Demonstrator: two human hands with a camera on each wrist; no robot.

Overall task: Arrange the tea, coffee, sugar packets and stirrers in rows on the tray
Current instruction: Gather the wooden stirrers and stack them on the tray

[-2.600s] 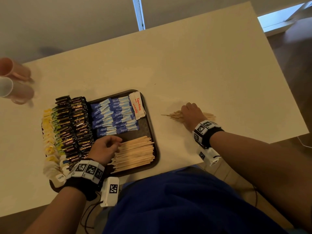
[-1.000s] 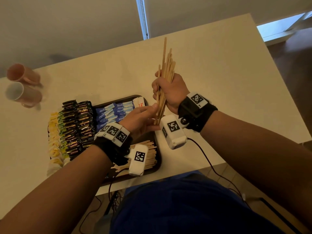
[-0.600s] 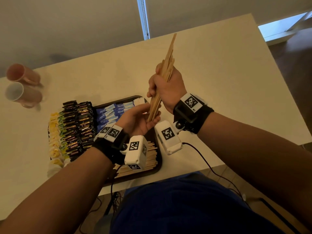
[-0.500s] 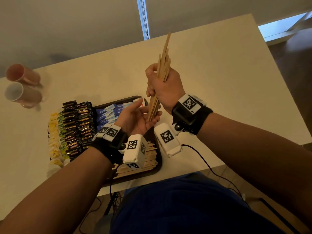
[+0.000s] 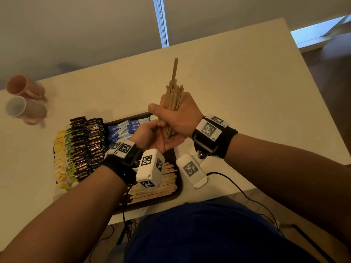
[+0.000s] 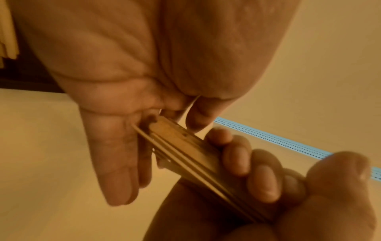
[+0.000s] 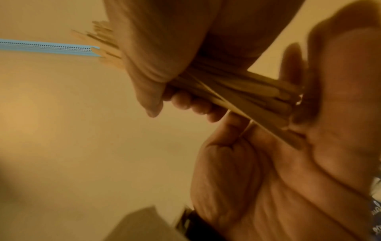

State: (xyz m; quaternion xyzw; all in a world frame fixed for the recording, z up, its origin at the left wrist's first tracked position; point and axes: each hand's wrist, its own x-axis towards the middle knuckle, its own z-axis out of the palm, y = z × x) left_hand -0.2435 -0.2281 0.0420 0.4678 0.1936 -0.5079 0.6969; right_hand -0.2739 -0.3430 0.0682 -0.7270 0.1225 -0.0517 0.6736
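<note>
My right hand (image 5: 175, 114) grips a bundle of wooden stirrers (image 5: 173, 95) upright above the tray's far right corner, one stick poking up higher than the rest. My left hand (image 5: 157, 137) lies palm up under it, fingers straight, and the bundle's lower ends (image 6: 164, 130) rest on that palm. The dark tray (image 5: 176, 190) holds a stack of stirrers (image 5: 165, 183) at the near right, blue sugar packets (image 5: 123, 128) behind them, dark coffee sachets (image 5: 87, 143) in two rows and yellow-green tea packets (image 5: 62, 158) along the left.
Two pink cups (image 5: 24, 99) lie on their sides at the far left of the cream table (image 5: 247, 92). A cable (image 5: 237, 188) runs from my right wrist over the near table edge. A wall with a window strip (image 5: 160, 19) lies beyond the far edge.
My right hand picked the loose stirrers off the table and raised them upright. My left hand left the tray and turned palm up under them; one stick has slid higher.
</note>
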